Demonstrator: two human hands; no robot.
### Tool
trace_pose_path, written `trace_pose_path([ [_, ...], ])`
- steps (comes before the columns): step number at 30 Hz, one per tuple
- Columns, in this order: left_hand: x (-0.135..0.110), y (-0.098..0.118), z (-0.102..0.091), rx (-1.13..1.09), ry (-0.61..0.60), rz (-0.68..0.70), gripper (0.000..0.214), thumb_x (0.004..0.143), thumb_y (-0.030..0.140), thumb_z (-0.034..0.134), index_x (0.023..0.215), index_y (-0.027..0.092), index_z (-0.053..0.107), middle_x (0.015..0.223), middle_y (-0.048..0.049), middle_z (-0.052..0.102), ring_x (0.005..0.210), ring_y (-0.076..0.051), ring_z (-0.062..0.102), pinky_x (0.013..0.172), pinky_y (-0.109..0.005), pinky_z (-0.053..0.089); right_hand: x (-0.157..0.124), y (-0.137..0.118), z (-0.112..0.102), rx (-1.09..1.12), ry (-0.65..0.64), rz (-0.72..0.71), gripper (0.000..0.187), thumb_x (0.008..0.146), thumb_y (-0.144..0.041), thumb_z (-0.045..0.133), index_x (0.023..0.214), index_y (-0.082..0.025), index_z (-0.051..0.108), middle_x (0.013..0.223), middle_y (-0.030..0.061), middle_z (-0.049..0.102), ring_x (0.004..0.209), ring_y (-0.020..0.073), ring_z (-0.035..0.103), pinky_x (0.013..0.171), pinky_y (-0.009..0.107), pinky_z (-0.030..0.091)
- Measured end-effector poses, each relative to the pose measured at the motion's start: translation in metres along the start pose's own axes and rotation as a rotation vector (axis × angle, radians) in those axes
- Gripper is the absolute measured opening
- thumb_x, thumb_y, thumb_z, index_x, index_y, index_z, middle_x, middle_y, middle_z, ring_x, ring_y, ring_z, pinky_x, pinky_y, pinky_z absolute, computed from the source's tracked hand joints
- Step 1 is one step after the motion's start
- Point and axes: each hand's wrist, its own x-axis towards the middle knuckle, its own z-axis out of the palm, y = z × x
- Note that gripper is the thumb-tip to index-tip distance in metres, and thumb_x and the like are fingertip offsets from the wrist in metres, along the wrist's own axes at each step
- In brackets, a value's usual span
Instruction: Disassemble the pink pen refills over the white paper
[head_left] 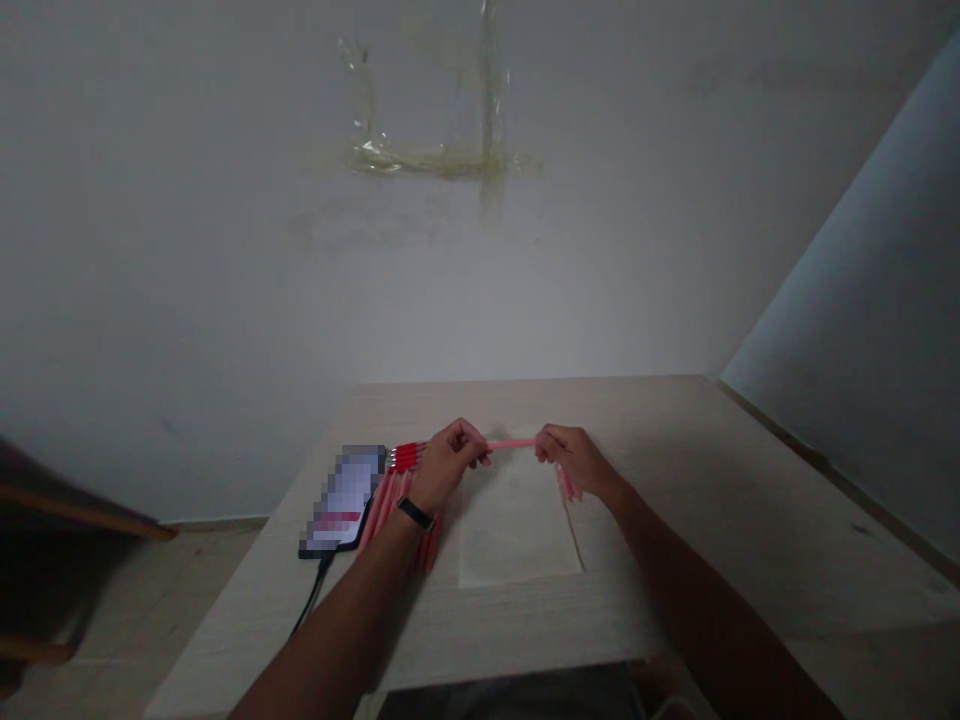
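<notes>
A thin pink pen stretches level between my two hands, above the far part of a pale sheet. My left hand, with a black band at the wrist, pinches its left end. Around its right end the fingers of my right hand are closed. Both ends of the pen are hidden in the fingers. Several small translucent pink pieces lie just below my right hand. Left of my left wrist are several pink pen barrels, partly covered by the forearm, and red pen grips with silvery tips.
A pale rectangular sheet lies on the light wooden table. At the left, a phone with a black cable rests near the table's edge. Behind the table rises a grey wall with old tape on it.
</notes>
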Motion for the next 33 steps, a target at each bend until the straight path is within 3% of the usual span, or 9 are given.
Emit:
trace_pose_path([
  [4, -0.002, -0.002, 0.001, 0.239, -0.108, 0.077, 0.024, 0.088, 0.039, 0.063, 0.089, 0.016, 0.068, 0.076, -0.0016, 0.066, 0.067, -0.013, 0.056, 0.062, -0.024, 0.04, 0.001, -0.013, 0.005, -0.034, -0.032, 0.151, 0.046, 0.098, -0.053, 0.039, 0.081, -0.018, 0.063, 0.067, -0.0009, 0.061, 0.032, 0.007, 0.043, 0.033, 0.021, 0.028],
  [7, -0.004, -0.004, 0.002, 0.392, -0.131, 0.115, 0.027, 0.091, 0.042, 0.061, 0.094, 0.016, 0.072, 0.076, -0.0021, 0.066, 0.069, -0.014, 0.055, 0.061, -0.024, 0.037, 0.001, -0.025, 0.005, -0.148, -0.034, 0.06, 0.044, 0.098, -0.049, 0.043, 0.077, -0.017, 0.064, 0.065, -0.0008, 0.061, 0.037, 0.008, 0.047, 0.038, 0.021, 0.031],
  [11, -0.006, -0.005, 0.003, 0.503, -0.145, 0.154, 0.027, 0.093, 0.04, 0.059, 0.097, 0.018, 0.073, 0.083, -0.0037, 0.069, 0.072, -0.015, 0.057, 0.064, -0.026, 0.039, -0.006, -0.025, 0.007, -0.243, 0.029, -0.053, 0.042, 0.1, -0.043, 0.045, 0.073, -0.018, 0.065, 0.064, 0.0001, 0.062, 0.059, 0.0131, 0.058, 0.062, 0.024, 0.045],
  [13, -0.007, -0.006, 0.005, 0.539, -0.155, 0.16, 0.025, 0.092, 0.038, 0.06, 0.098, 0.019, 0.074, 0.086, -0.0049, 0.071, 0.074, -0.016, 0.058, 0.066, -0.026, 0.04, -0.011, -0.016, 0.01, -0.26, 0.049, -0.098, 0.041, 0.1, -0.041, 0.045, 0.071, -0.019, 0.064, 0.066, -0.0002, 0.063, 0.064, 0.0139, 0.06, 0.082, 0.03, 0.048],
  [15, -0.008, -0.008, 0.007, 0.551, -0.168, 0.176, 0.023, 0.092, 0.037, 0.06, 0.097, 0.019, 0.074, 0.088, -0.0065, 0.071, 0.077, -0.018, 0.06, 0.069, -0.027, 0.042, -0.014, -0.006, 0.012, -0.274, 0.043, -0.128, 0.04, 0.101, -0.038, 0.043, 0.072, -0.02, 0.063, 0.066, -0.0018, 0.063, 0.061, 0.0129, 0.059, 0.104, 0.04, 0.04],
  [17, -0.009, -0.01, 0.008, 0.54, -0.178, 0.183, 0.024, 0.093, 0.037, 0.059, 0.097, 0.019, 0.074, 0.089, -0.0077, 0.072, 0.079, -0.019, 0.061, 0.071, -0.028, 0.043, -0.016, 0.002, 0.013, -0.268, 0.021, -0.146, 0.039, 0.102, -0.038, 0.042, 0.073, -0.021, 0.063, 0.065, -0.0025, 0.062, 0.061, 0.0133, 0.059, 0.113, 0.045, 0.031],
  [26, -0.01, -0.004, 0.006, 0.518, -0.217, 0.153, 0.024, 0.095, 0.036, 0.057, 0.095, 0.019, 0.075, 0.087, -0.007, 0.073, 0.076, -0.018, 0.063, 0.069, -0.027, 0.041, -0.014, 0.005, 0.014, -0.25, 0.02, -0.18, 0.036, 0.102, -0.036, 0.042, 0.077, -0.021, 0.063, 0.073, -0.0003, 0.067, 0.072, 0.0153, 0.062, 0.114, 0.046, 0.027],
  [31, -0.018, 0.007, 0.007, 0.582, -0.186, 0.158, 0.024, 0.093, 0.039, 0.061, 0.096, 0.019, 0.075, 0.084, -0.0055, 0.072, 0.07, -0.017, 0.058, 0.064, -0.026, 0.037, -0.02, -0.005, 0.011, -0.261, 0.023, -0.223, 0.033, 0.102, -0.036, 0.046, 0.078, -0.021, 0.064, 0.074, -0.0002, 0.066, 0.072, 0.0154, 0.062, 0.112, 0.045, 0.03],
  [33, -0.025, 0.01, 0.007, 0.597, -0.178, 0.159, 0.024, 0.093, 0.039, 0.061, 0.101, 0.02, 0.074, 0.085, -0.0051, 0.071, 0.073, -0.017, 0.058, 0.066, -0.027, 0.038, -0.028, -0.008, 0.01, -0.255, 0.022, -0.249, 0.034, 0.102, -0.037, 0.046, 0.077, -0.02, 0.063, 0.072, 0.0, 0.064, 0.07, 0.0151, 0.06, 0.106, 0.041, 0.036],
])
